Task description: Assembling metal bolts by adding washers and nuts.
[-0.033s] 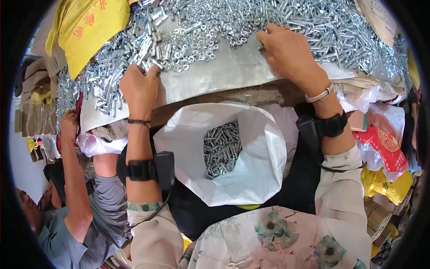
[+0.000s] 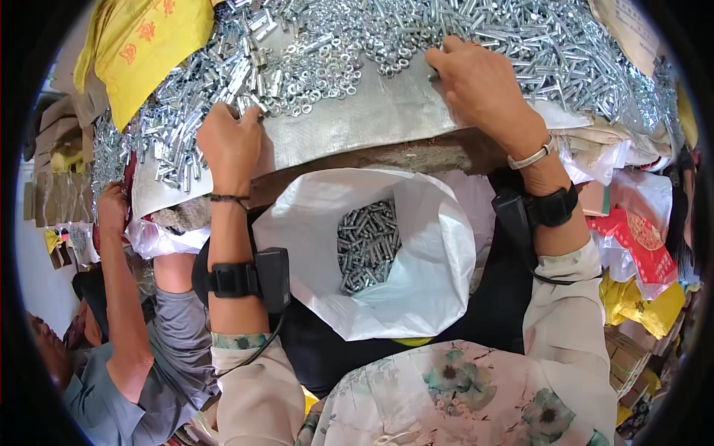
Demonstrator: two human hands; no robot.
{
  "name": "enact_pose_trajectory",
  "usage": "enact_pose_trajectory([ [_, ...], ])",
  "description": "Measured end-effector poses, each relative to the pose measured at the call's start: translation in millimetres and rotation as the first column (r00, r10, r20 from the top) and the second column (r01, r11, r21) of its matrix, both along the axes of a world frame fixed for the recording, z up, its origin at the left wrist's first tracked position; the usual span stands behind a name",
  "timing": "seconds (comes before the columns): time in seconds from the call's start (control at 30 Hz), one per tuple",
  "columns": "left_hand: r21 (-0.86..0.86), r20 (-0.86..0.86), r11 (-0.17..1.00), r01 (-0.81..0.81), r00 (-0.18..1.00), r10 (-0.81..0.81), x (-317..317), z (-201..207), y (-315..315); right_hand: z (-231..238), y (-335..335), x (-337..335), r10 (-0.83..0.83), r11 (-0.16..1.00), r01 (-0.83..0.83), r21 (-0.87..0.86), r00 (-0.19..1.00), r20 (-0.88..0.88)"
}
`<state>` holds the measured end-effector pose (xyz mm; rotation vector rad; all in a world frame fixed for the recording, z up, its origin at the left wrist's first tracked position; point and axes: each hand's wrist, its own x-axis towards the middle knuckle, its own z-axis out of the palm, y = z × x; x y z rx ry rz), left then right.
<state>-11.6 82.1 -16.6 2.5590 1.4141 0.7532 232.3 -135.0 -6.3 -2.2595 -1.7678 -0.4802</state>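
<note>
My left hand (image 2: pixel 229 147) is at the near left edge of a heap of shiny metal sleeves (image 2: pixel 242 74), its fingers curled down among them. Farther right, my right hand (image 2: pixel 483 88) has thumb and forefinger bent together beside small metal nuts (image 2: pixel 394 63) and a spread of metal pins (image 2: pixel 554 63). What either set of fingertips holds is hidden or too small to make out. Between my forearms, a white plastic bag (image 2: pixel 439 275) stands wide-mouthed at my lap, with many small metal parts (image 2: pixel 368 245) at its bottom.
A pale sheet (image 2: pixel 372 119) covers the work surface under the metal parts. A yellow bag (image 2: pixel 152 56) lies at the far left. Another person's hand (image 2: pixel 113 208) rests by the left edge of the surface. Red packaging (image 2: pixel 636 241) and a yellow bag are at the right.
</note>
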Motion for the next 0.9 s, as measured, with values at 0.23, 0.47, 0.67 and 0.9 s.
enact_pose_trajectory([
  [0.23, -0.063, 0.097, 0.998, 0.004, 0.995, 0.002, 2, -2, 0, -7, -5, 4, -0.061, 0.997, 0.058, 0.054, 0.997, 0.04],
  [0.47, -0.171, 0.299, 0.985, 0.035, 0.954, 0.018, -1, 1, -16, -4, 6, -32, 0.146, 0.972, -0.095, 0.217, 0.962, -0.231],
  [0.67, -0.631, 0.776, 0.386, 0.673, 0.551, 0.309, -1, 11, -63, 4, 16, -62, 0.4, 0.898, -0.294, 0.327, 0.854, -0.333],
  [0.9, -0.535, 0.781, 0.081, 0.841, 0.456, 0.427, 0, 8, -78, 5, 22, -72, 0.432, 0.889, -0.34, 0.307, 0.844, -0.317],
])
